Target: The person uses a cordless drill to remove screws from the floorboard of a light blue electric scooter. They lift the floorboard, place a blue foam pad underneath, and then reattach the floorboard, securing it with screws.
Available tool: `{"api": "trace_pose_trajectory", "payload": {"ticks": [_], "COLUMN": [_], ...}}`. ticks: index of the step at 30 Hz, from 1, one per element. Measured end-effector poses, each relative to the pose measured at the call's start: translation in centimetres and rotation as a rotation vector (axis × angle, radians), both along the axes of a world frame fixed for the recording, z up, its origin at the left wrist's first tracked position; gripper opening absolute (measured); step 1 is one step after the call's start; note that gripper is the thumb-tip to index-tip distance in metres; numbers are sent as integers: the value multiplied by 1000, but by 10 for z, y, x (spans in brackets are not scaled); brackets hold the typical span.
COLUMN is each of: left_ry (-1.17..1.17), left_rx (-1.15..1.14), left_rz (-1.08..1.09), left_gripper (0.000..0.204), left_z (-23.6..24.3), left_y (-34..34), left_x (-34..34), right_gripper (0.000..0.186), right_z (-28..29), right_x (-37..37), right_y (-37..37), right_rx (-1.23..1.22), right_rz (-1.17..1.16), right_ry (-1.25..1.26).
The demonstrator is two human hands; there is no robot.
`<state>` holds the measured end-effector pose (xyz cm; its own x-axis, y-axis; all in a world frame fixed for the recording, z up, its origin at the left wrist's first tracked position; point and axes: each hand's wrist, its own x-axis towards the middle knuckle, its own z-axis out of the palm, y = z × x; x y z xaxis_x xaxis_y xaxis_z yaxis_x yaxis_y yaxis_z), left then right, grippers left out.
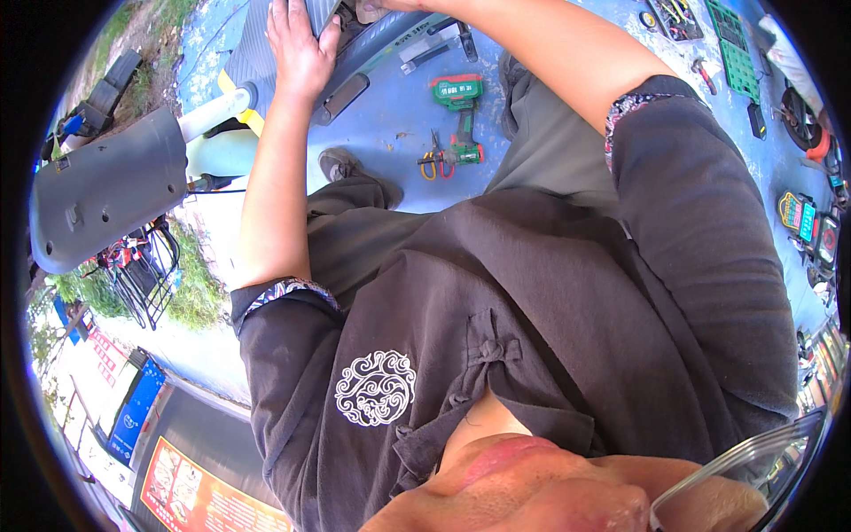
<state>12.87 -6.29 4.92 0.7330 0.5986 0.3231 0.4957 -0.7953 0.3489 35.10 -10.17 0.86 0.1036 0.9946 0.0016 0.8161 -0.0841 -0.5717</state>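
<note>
At the top of the view my left hand [301,49] lies with fingers stretched out on a ridged grey panel [253,53], palm down. My right hand [374,9] is mostly cut off by the upper edge, beside a dark opening next to the panel. What its fingers do there cannot be seen. A dark grey body piece [399,40] curves along below that hand. On the blue floor nearer to me stands a green and red cordless power tool [459,93]. Pliers [434,164] with yellow and red handles lie against its base.
To the left, a dark plastic housing [115,191] with loose wires [146,266] sits by a white tube [213,113]. Far right are a hammer [705,75], a green tool case [731,44] and a wheel [800,120]. My shoe [339,164] is near the pliers.
</note>
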Motion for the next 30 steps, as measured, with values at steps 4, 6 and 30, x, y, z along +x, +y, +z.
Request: {"api": "trace_pose_trajectory", "payload": {"ticks": [4,6,30], "left_ry": [2,39,302], "left_rx": [-9,7,140], "left_rz": [-8,-3,33], "left_gripper": [83,83,63], "left_z": [1,-4,-80], "left_y": [-3,-3,3], "left_x": [4,10,17], "right_gripper": [30,32,32], "right_z": [-2,-11,26], "right_x": [-4,3,-38], "right_y": [6,12,-92], "right_rx": [-80,-63,320], "right_rz": [-133,-122,-20], "right_ry": [-32,-13,-98]}}
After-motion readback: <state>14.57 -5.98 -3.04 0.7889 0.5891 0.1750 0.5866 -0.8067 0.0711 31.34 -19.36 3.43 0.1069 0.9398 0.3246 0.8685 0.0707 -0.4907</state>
